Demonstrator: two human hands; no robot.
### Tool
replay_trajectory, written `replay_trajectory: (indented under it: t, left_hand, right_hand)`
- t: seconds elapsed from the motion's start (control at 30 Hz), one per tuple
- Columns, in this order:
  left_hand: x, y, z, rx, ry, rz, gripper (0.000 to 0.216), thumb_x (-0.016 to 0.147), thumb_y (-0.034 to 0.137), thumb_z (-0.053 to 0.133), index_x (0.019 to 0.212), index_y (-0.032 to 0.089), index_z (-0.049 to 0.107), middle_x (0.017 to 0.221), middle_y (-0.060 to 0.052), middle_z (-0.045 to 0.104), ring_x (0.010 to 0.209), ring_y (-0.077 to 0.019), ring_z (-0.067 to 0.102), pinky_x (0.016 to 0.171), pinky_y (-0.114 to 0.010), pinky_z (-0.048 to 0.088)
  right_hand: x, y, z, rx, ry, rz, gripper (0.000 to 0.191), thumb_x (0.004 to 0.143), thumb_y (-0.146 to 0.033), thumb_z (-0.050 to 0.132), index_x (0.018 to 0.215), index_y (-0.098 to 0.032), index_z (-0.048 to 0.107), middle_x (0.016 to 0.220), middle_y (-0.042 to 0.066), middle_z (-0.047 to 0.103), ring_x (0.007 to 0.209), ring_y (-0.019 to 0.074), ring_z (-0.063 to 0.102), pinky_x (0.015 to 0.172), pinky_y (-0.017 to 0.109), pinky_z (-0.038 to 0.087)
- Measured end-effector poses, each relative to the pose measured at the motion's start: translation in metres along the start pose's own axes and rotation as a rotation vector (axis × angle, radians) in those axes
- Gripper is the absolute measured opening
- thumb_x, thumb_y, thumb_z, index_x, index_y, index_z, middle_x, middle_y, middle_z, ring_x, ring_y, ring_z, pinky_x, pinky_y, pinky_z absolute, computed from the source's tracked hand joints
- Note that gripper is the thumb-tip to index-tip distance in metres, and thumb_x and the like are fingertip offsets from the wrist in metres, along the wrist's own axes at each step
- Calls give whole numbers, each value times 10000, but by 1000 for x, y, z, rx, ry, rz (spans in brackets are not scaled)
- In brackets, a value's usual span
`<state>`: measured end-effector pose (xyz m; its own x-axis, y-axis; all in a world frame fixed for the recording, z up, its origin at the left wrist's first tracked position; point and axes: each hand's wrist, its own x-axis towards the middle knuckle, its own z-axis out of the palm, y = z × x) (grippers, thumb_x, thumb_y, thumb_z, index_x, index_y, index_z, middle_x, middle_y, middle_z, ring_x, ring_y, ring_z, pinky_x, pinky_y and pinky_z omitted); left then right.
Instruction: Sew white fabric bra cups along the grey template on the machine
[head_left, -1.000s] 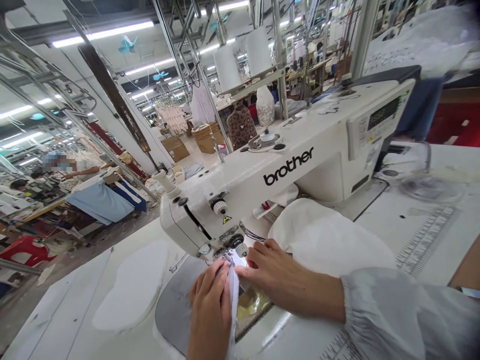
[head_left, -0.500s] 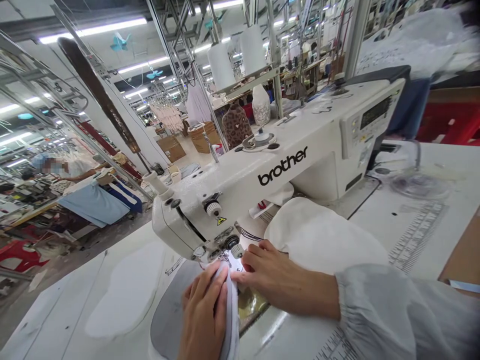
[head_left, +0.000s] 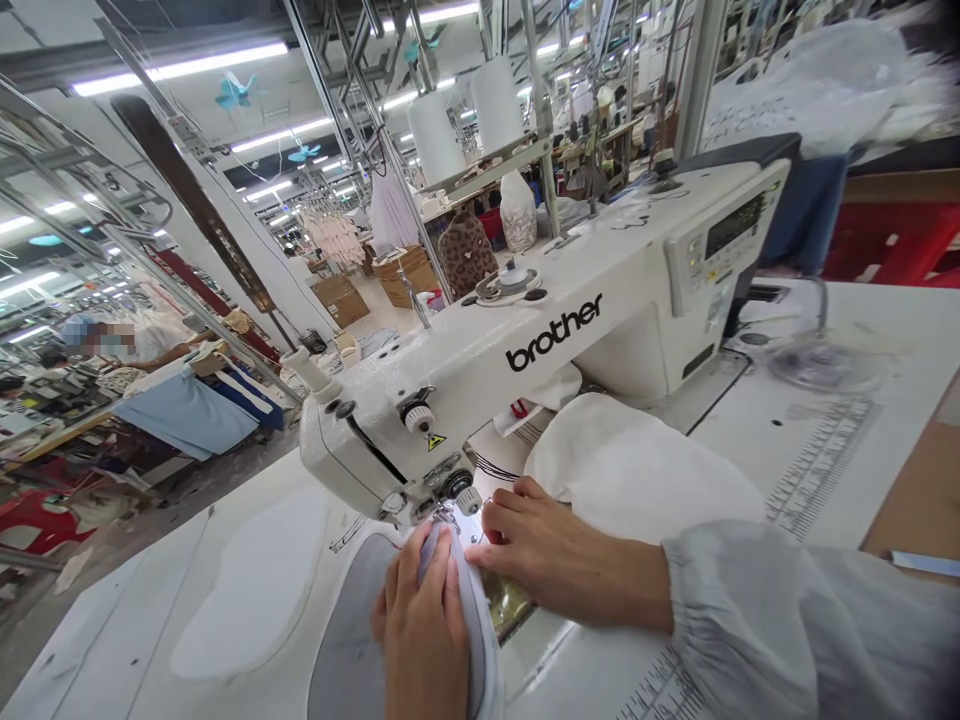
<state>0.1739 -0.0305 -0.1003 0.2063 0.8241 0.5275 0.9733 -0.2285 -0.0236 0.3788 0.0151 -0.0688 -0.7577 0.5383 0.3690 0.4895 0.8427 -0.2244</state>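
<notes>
A white sewing machine (head_left: 555,335) stands before me, its lit needle area above a grey fabric piece (head_left: 349,630) with a white layered edge. My left hand (head_left: 427,620) lies on that fabric, fingers stretched flat toward the presser foot (head_left: 448,515). Just right of the foot is my right hand (head_left: 544,550), its fingers curled and its lowest fingertip at the fabric's edge. What these curled fingers hold, if anything, is hidden. The needle tip is too small to make out.
A white cut piece (head_left: 251,585) lies on the table at left. White cloth (head_left: 637,465) is bunched under the machine arm. Ruler markings (head_left: 821,465) run along the table at right. Thread cones (head_left: 496,105) stand behind; a person (head_left: 142,340) works far left.
The grey fabric and my left hand have shifted slightly to the right, and the fabric has turned a little. My right hand keeps its place beside the presser foot.
</notes>
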Motion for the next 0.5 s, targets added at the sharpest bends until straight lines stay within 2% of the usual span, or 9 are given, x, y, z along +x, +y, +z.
replay_trajectory:
  t: [0.13, 0.3, 0.5]
  left_hand:
    - [1, 10, 4, 8, -42, -147, 364, 938, 307, 368, 1147, 250, 660, 1247, -109, 661, 1081, -321, 632, 751, -496, 517]
    - [6, 24, 1, 30, -127, -315, 371, 937, 207, 370, 1159, 272, 660, 1312, -66, 623, 1181, -274, 577, 912, -475, 455]
    - [13, 27, -1, 19, -236, -422, 372, 950, 271, 362, 1172, 320, 657, 1379, -28, 573, 1244, -270, 526, 956, -481, 423]
  right_hand:
    - [0, 2, 1, -12, 10, 1, 159, 953, -121, 497, 914, -200, 629, 872, 18, 563, 814, 163, 448, 775, 326, 273]
    - [1, 3, -1, -27, 11, -2, 189, 971, -160, 495, 876, -196, 654, 885, 26, 577, 812, 161, 454, 783, 335, 261]
    - [0, 5, 1, -35, 20, 3, 202, 969, -156, 499, 859, -193, 663, 879, 32, 583, 827, 172, 455, 756, 337, 241]
